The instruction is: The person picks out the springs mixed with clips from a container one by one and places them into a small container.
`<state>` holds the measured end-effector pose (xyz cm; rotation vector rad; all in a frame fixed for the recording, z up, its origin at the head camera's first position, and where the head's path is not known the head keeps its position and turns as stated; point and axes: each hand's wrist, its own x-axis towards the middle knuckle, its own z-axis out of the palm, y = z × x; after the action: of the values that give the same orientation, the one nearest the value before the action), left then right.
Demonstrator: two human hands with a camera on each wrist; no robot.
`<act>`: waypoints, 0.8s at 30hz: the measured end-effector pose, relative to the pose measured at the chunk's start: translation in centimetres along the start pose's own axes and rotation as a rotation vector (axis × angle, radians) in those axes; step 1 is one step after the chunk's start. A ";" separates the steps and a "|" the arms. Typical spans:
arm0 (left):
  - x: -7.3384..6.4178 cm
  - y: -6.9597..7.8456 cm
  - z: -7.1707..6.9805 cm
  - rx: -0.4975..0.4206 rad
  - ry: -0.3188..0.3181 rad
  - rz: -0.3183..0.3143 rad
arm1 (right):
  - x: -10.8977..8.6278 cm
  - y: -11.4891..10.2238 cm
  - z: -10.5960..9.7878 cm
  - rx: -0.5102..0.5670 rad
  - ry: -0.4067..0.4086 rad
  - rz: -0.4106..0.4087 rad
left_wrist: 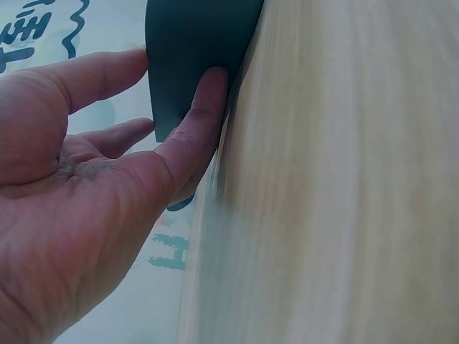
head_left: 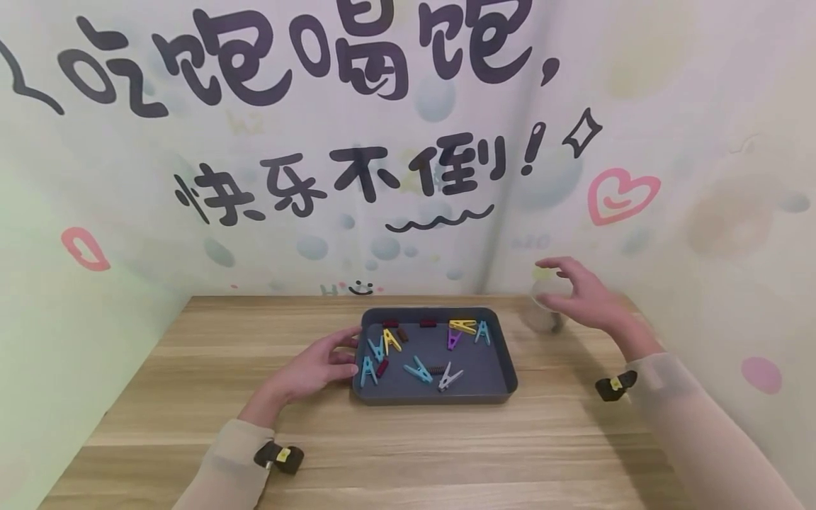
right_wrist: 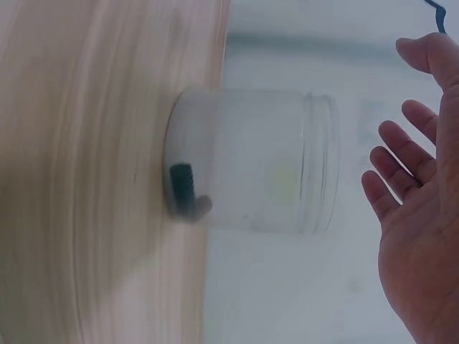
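Observation:
A dark grey tray (head_left: 440, 398) on the wooden table holds several clothespins: light blue (head_left: 418, 372), yellow (head_left: 462, 326), purple (head_left: 453, 341) and pale grey (head_left: 449, 377). Small dark red pieces (head_left: 382, 368) lie among them. My left hand (head_left: 319, 367) touches the tray's left wall with loosely spread fingers; the left wrist view shows the fingertips against the dark wall (left_wrist: 183, 50). Above the mouth of a clear jar (right_wrist: 251, 158), my right hand (head_left: 583, 294) hovers with nothing in its fingers. Inside the jar, at its bottom, are a dark ridged piece (right_wrist: 183, 188) and a small brownish one (right_wrist: 204, 208).
The wooden table (head_left: 255, 467) ends at the back against a pale wall hanging (head_left: 287, 255) with large dark lettering. The jar stands near the table's back right edge, to the right of the tray. A brown piece (head_left: 402, 335) and a dark ridged piece (head_left: 436, 369) also lie in the tray.

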<state>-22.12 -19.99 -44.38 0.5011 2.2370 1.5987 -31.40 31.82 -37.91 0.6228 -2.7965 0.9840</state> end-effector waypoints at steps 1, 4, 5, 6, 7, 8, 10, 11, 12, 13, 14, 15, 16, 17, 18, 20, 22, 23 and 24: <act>0.0 0.0 0.0 -0.003 -0.001 0.001 | 0.1 -0.3 0.2 -0.002 -0.003 -0.011; 0.0 0.0 0.1 -0.008 0.002 0.002 | 0.5 -1.1 0.8 -0.006 -0.017 -0.050; 0.0 0.1 0.0 -0.009 0.002 0.004 | 0.7 -1.4 1.0 -0.010 -0.024 -0.064; 0.0 0.1 0.0 -0.010 0.003 0.004 | 0.8 -1.8 1.2 -0.010 -0.031 -0.079; 0.0 0.1 0.1 -0.011 0.005 0.005 | 0.9 -2.2 1.4 -0.009 -0.039 -0.098; 0.0 0.1 0.0 -0.013 0.005 0.005 | 0.9 -2.6 1.7 -0.008 -0.046 -0.117; 0.0 0.1 0.0 -0.017 0.007 0.006 | 1.1 -3.4 2.2 -0.013 -0.065 -0.160; 0.0 0.1 0.0 -0.019 0.006 0.006 | 1.1 -3.7 2.5 -0.019 -0.076 -0.182; 0.0 0.1 0.0 -0.021 0.006 0.005 | 1.2 -4.2 2.8 -0.024 -0.086 -0.197; 0.1 0.1 0.0 -0.021 0.006 0.007 | 1.2 -4.5 3.1 -0.032 -0.096 -0.213; 0.1 0.1 0.0 -0.019 0.007 0.006 | 1.3 -4.9 3.5 -0.038 -0.109 -0.224; 0.1 0.1 0.0 -0.020 0.008 0.005 | 1.3 -5.3 3.9 -0.046 -0.123 -0.234; 0.1 0.1 0.0 -0.022 0.007 0.004 | 1.3 -5.6 4.3 -0.058 -0.135 -0.242; 0.1 0.1 0.0 -0.021 0.007 0.002 | 1.3 -6.0 4.7 -0.067 -0.150 -0.246; 0.1 0.2 0.1 -0.022 0.008 0.000 | 1.3 -6.4 5.1 -0.074 -0.162 -0.252; 0.1 0.2 0.1 -0.022 0.010 -0.006 | 1.4 -7.1 5.8 -0.083 -0.181 -0.273; 0.1 0.2 0.1 -0.021 0.010 -0.009 | 1.4 -7.6 6.5 -0.096 -0.193 -0.306; 0.1 0.1 0.1 -0.019 0.011 -0.011 | 1.5 -7.8 6.8 -0.108 -0.196 -0.324; 0.1 0.1 0.1 -0.019 0.010 -0.011 | 1.5 -8.0 7.1 -0.121 -0.200 -0.347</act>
<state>-22.14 -19.82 -44.30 0.4754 2.2263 1.6185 -29.22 21.24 -38.54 1.1955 -2.7454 0.7139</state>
